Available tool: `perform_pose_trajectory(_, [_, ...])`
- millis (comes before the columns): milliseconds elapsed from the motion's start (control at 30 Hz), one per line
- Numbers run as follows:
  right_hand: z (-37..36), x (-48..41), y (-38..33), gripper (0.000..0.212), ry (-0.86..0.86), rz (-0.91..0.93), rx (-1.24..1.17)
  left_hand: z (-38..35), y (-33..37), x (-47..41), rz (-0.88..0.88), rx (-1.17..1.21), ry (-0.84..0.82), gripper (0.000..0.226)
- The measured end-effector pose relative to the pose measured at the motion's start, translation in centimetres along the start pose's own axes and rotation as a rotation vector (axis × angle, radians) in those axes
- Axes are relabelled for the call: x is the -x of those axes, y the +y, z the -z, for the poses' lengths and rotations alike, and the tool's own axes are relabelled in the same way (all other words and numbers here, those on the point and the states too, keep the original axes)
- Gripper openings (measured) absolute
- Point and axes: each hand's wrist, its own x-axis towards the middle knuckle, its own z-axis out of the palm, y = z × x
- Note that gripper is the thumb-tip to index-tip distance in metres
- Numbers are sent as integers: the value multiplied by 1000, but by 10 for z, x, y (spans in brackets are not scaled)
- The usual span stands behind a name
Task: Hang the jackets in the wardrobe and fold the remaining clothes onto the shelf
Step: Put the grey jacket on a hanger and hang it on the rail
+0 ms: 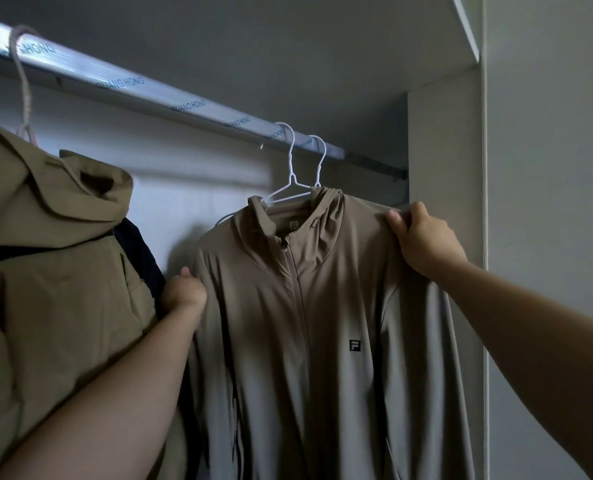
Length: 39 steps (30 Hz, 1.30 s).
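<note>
In wardrobe (pixel 444 150): taupe jacket (pixel 322 306) under right end of rail (pixel 184 102), on white wire hangers (pixel 291 168); olive hooded jacket (pixel 46 237) under left end | grips taupe jacket's sleeve edge with left hand (pixel 184 292), fingers curled | pinches opposite shoulder with right hand (pixel 423 237), thumb and fingers closed on fabric

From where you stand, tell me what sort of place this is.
Inside a wardrobe, probably in a home. A metal hanging rail runs across the top, a taupe zip jacket and an olive hooded coat hang from it, and a shelf board sits above.
</note>
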Motion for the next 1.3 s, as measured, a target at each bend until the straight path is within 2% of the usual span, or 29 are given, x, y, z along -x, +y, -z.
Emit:
perform_pose_trajectory(100, [11,7,12,54,-63,127,190,4,10,-9,-42,17,24,56])
perform_pose_trajectory(167, [17,10,16,50,-86,161,219,6,6,-16,-57,-16,22,54])
perform_pose_trajectory(267, [25,6,20,51,-5,120,156,11,-3,-23,-59,-137,-23,47])
perform_pose_trajectory(333, [30,3,23,55,42,78,116,17,-7,-26,-87,-227,-58,54])
perform_pose_trajectory(500, [37,-3,23,52,89,42,75,18,-15,-32,-144,-319,-19,57])
perform_pose_trajectory(567, [35,-1,24,56,57,5,124,15,-15,-28,-167,-352,-25,56])
perform_pose_trajectory(667, [32,3,27,64,-3,-17,169,14,-12,-24,-131,-285,-25,53])
perform_pose_trajectory(767, [32,5,27,72,-1,-1,78,13,-15,-22,-122,-147,23,41])
perform_pose_trajectory(900, [34,12,27,85,-35,80,7,9,-31,-14,-248,58,118,65])
perform_pose_trajectory(967, [34,15,29,79,-112,115,21,9,-38,-10,-326,91,141,60])
perform_pose_trajectory(1067, [34,17,34,52,-239,106,78,14,-43,-11,-434,116,90,39])
perform_pose_trajectory(1200, [34,19,42,11,-520,-54,-81,20,-45,-18,-376,105,44,33])
perform_pose_trajectory(1233, [35,20,41,6,-557,-83,-76,21,-41,-20,-337,104,35,31])
perform_pose_trajectory(1300, [35,19,36,15,-538,-105,-67,22,-27,-20,-275,92,27,24])
